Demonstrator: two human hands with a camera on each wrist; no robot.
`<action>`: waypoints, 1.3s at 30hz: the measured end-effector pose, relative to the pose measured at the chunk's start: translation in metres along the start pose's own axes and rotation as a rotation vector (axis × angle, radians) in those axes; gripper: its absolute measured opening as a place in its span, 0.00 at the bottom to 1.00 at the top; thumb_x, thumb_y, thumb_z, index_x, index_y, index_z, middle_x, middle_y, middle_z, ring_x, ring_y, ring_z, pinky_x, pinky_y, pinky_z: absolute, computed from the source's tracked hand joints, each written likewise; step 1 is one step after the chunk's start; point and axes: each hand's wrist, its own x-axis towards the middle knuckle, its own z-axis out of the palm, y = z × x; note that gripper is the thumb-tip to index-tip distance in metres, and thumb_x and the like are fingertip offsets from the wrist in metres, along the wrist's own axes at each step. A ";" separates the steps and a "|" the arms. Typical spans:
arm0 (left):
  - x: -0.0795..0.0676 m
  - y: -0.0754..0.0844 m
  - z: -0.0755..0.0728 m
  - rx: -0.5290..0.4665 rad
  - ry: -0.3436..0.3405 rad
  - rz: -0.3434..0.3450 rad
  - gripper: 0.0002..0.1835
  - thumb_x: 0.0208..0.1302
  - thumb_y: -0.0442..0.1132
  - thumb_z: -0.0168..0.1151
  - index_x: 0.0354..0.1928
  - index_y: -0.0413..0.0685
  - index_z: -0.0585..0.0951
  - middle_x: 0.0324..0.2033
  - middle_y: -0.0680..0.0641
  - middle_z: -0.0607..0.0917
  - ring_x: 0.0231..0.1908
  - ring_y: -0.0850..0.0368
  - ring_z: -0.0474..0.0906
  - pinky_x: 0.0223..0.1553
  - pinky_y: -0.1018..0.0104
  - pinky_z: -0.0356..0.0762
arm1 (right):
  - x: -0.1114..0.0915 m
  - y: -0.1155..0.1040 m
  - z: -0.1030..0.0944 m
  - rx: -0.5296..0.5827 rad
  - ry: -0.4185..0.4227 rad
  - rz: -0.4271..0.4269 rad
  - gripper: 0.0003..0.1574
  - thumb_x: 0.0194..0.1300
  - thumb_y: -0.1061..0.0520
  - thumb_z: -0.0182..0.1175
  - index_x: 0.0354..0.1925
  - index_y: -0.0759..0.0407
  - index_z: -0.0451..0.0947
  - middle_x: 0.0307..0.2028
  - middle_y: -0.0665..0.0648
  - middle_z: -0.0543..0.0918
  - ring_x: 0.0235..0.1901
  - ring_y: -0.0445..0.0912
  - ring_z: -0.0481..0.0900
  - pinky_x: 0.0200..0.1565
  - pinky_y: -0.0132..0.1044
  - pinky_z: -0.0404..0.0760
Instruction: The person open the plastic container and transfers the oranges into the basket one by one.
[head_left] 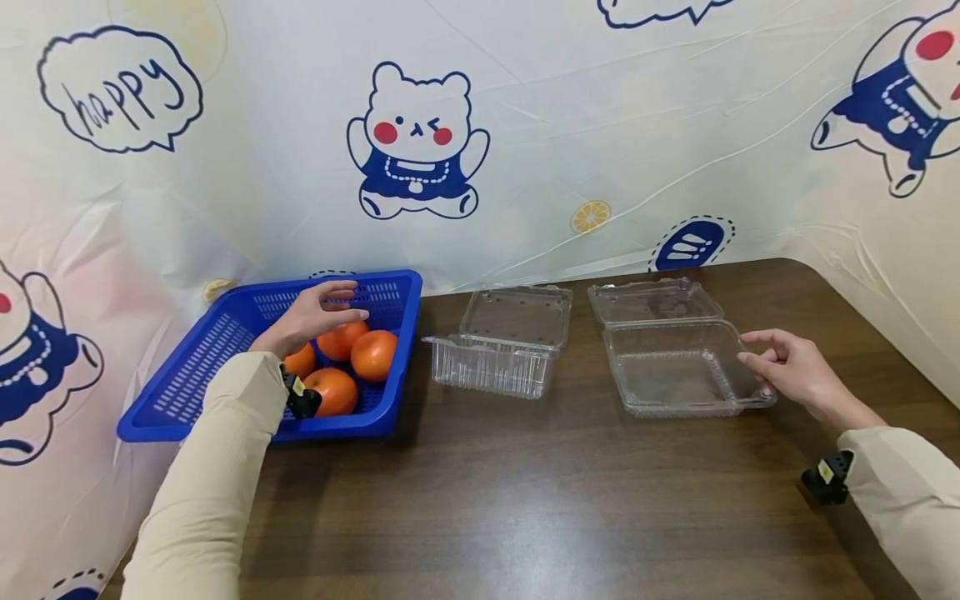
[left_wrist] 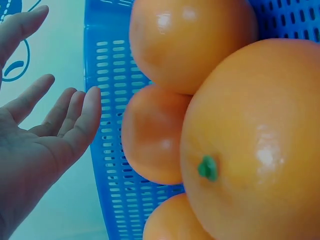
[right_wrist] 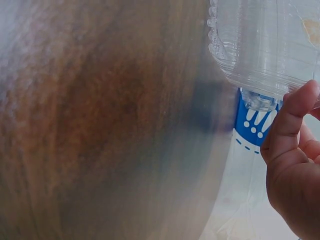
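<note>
Several oranges (head_left: 373,356) lie in a blue plastic basket (head_left: 408,350) on the left of the table. Over them is my left hand (head_left: 318,315), its fingers spread and nothing held. In the left wrist view an orange with a green stem (left_wrist: 250,135) fills much of the picture, and the left hand (left_wrist: 55,130) appears beside it with fingers apart. On the right stands a clear plastic box (head_left: 671,375) with its hinged lid (head_left: 656,302) laid back. Thumb and fingers of my right hand (head_left: 795,371) pinch its right rim, seen close up in the right wrist view.
Between the basket and that box stands a second clear plastic box (head_left: 491,367), its lid (head_left: 517,317) also laid back. The brown wooden table (head_left: 525,500) reaches a patterned cloth (head_left: 525,125) behind and at both sides.
</note>
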 end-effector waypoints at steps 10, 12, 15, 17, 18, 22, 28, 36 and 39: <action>-0.007 0.011 -0.002 -0.132 0.024 0.044 0.40 0.55 0.48 0.61 0.65 0.45 0.55 0.63 0.38 0.57 0.60 0.42 0.57 0.51 0.47 0.64 | 0.000 0.001 0.001 0.000 -0.001 0.003 0.25 0.65 0.58 0.50 0.53 0.75 0.61 0.18 0.54 0.70 0.15 0.40 0.67 0.17 0.34 0.70; -0.008 0.013 -0.001 -0.133 0.041 0.059 0.39 0.55 0.49 0.61 0.65 0.44 0.56 0.62 0.39 0.58 0.60 0.43 0.57 0.52 0.48 0.64 | 0.000 0.002 0.001 0.000 -0.002 0.002 0.25 0.65 0.58 0.50 0.53 0.75 0.61 0.18 0.54 0.70 0.15 0.40 0.67 0.17 0.34 0.70; -0.008 0.017 0.001 -0.127 0.071 0.076 0.39 0.55 0.51 0.60 0.65 0.46 0.57 0.62 0.41 0.59 0.60 0.45 0.57 0.54 0.49 0.62 | 0.000 0.002 0.001 -0.002 -0.004 0.000 0.25 0.65 0.58 0.50 0.53 0.75 0.61 0.18 0.54 0.70 0.15 0.40 0.67 0.17 0.34 0.70; -0.008 0.020 0.002 -0.121 0.094 0.086 0.39 0.54 0.52 0.61 0.64 0.48 0.57 0.62 0.42 0.60 0.60 0.46 0.57 0.55 0.49 0.61 | 0.001 0.003 0.001 -0.002 -0.005 -0.003 0.25 0.65 0.58 0.50 0.52 0.75 0.61 0.18 0.54 0.70 0.15 0.40 0.67 0.17 0.34 0.70; -0.009 0.022 0.003 -0.116 0.104 0.089 0.39 0.53 0.53 0.61 0.64 0.49 0.58 0.62 0.43 0.60 0.60 0.47 0.57 0.55 0.49 0.61 | 0.001 0.003 0.001 -0.001 -0.004 -0.004 0.25 0.65 0.58 0.50 0.52 0.75 0.61 0.18 0.54 0.70 0.15 0.40 0.67 0.17 0.34 0.70; -0.011 0.028 0.006 -0.123 0.126 0.121 0.38 0.53 0.54 0.61 0.64 0.50 0.59 0.62 0.44 0.62 0.60 0.47 0.57 0.55 0.47 0.60 | 0.001 0.003 0.001 -0.001 0.006 -0.009 0.24 0.65 0.57 0.50 0.52 0.75 0.61 0.17 0.53 0.71 0.15 0.40 0.67 0.17 0.34 0.69; -0.015 0.035 0.011 -0.161 0.157 0.173 0.35 0.54 0.51 0.61 0.62 0.49 0.61 0.60 0.44 0.64 0.59 0.47 0.59 0.55 0.48 0.61 | 0.002 0.006 0.000 0.001 0.008 -0.008 0.25 0.65 0.57 0.50 0.52 0.75 0.62 0.18 0.53 0.71 0.15 0.40 0.67 0.17 0.33 0.70; -0.028 0.054 0.023 -0.186 0.213 0.242 0.32 0.55 0.45 0.62 0.61 0.47 0.64 0.59 0.46 0.66 0.58 0.50 0.61 0.55 0.49 0.61 | 0.001 0.004 0.001 0.000 0.023 -0.002 0.25 0.65 0.55 0.50 0.52 0.74 0.63 0.18 0.53 0.71 0.15 0.41 0.67 0.16 0.33 0.70; -0.031 0.057 0.028 -0.196 0.212 0.282 0.31 0.55 0.43 0.62 0.60 0.45 0.64 0.59 0.47 0.66 0.57 0.51 0.61 0.56 0.51 0.60 | 0.001 0.004 0.001 -0.009 0.029 0.005 0.26 0.65 0.53 0.50 0.51 0.73 0.63 0.19 0.53 0.71 0.15 0.41 0.68 0.17 0.33 0.70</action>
